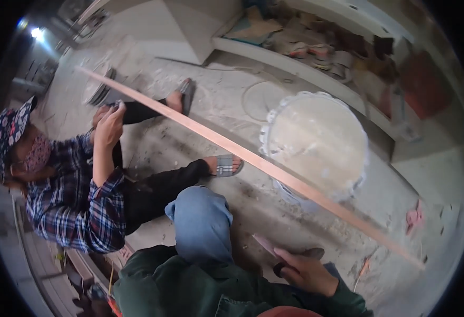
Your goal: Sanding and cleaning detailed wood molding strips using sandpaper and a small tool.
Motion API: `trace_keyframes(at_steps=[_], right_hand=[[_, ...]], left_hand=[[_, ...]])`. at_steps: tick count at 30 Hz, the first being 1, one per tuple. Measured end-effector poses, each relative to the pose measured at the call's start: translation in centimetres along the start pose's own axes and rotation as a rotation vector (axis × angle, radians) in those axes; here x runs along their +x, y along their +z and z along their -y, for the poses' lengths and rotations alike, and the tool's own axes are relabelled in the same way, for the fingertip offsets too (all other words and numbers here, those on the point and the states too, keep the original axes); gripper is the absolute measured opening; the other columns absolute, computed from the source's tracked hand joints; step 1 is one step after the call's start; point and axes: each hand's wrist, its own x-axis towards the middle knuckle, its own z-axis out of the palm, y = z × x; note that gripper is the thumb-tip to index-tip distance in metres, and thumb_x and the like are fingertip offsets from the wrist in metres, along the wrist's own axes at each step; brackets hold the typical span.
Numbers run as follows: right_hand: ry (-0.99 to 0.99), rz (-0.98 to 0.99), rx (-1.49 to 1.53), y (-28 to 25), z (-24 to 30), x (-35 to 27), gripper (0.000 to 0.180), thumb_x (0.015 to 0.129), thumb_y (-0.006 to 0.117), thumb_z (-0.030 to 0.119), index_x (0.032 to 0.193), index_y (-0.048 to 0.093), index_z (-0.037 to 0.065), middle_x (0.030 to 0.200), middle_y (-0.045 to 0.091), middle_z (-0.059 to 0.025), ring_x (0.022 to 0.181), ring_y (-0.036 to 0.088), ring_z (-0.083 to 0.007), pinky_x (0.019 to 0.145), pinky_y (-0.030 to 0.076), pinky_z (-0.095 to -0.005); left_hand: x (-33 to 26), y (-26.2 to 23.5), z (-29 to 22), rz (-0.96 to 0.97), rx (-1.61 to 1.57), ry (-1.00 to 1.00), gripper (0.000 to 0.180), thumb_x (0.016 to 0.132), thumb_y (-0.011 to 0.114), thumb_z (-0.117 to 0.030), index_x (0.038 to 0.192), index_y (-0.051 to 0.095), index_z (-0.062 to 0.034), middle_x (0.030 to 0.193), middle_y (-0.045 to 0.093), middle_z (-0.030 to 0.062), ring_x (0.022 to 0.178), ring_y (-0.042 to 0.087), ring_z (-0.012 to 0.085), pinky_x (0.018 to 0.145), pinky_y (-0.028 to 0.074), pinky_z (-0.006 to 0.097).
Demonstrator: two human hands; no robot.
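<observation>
My right hand (310,272) is closed around the dark handle of a flat tool. Its thin, pale pinkish blade (265,244) points up and to the left; I cannot tell the tool's exact kind. My left hand is not in view; only the green sleeve shows. A long, narrow strip of reddish wood (216,138) runs diagonally from upper left to lower right, apart from my right hand. It crosses in front of a round, scalloped-rim top (316,138) smeared with pale dried material. A co-worker's raised hand (109,127) is near the strip's far left part.
The co-worker (76,195) in a plaid shirt sits at left, legs stretched toward the middle. My denim knee (203,224) is in front. A low shelf (306,66) with scraps lies at the back. Stacked round lids or plates (99,87) stand far left; a pink rag (414,217) lies right.
</observation>
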Motion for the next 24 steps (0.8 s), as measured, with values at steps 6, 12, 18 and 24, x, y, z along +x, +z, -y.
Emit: trace_keyframes(at_steps=[6,12,18,24], right_hand=[[0.057,0.158,0.080,-1.8,-1.5,1.8,0.056,0.090,0.060,0.012,0.142,0.040,0.011,0.104,0.065,-0.0168,0.090,0.065,-0.0310,0.078,0.051,-0.0353],[0.058,0.295,0.071,-2.3,-3.6,3.0,0.054,0.090,0.062,0.013,0.141,0.044,0.011,0.110,0.066,-0.0174,0.095,0.066,-0.0271,0.083,0.050,-0.0318],[-0.040,0.259,0.139,-1.3,-2.9,2.2,0.047,0.095,0.056,0.018,0.141,0.045,0.011,0.113,0.065,-0.0164,0.103,0.065,-0.0241,0.087,0.048,-0.0312],[0.040,0.177,0.142,-0.4,0.5,-0.1,0.046,0.096,0.047,0.012,0.143,0.043,0.012,0.077,0.054,-0.0035,0.067,0.048,-0.0118,0.066,0.044,-0.0264]], left_hand=[[-5.6,2.2,6.0,-0.279,-0.090,-0.042,0.040,0.081,0.070,-0.025,0.116,0.065,-0.0067,0.107,0.069,0.0107,0.093,0.068,0.0255,0.079,0.056,0.038],[-10.5,8.5,9.4,-0.500,-0.133,-0.026,0.039,0.082,0.070,-0.025,0.116,0.065,-0.0069,0.107,0.069,0.0106,0.094,0.068,0.0253,0.080,0.056,0.037],[-14.5,10.0,10.8,-0.703,-0.047,0.080,0.039,0.082,0.070,-0.025,0.116,0.065,-0.0070,0.108,0.069,0.0106,0.096,0.067,0.0252,0.081,0.055,0.037],[-17.2,8.7,10.4,-0.844,0.089,0.270,0.039,0.082,0.069,-0.024,0.116,0.065,-0.0071,0.108,0.069,0.0106,0.097,0.067,0.0251,0.082,0.055,0.036]])
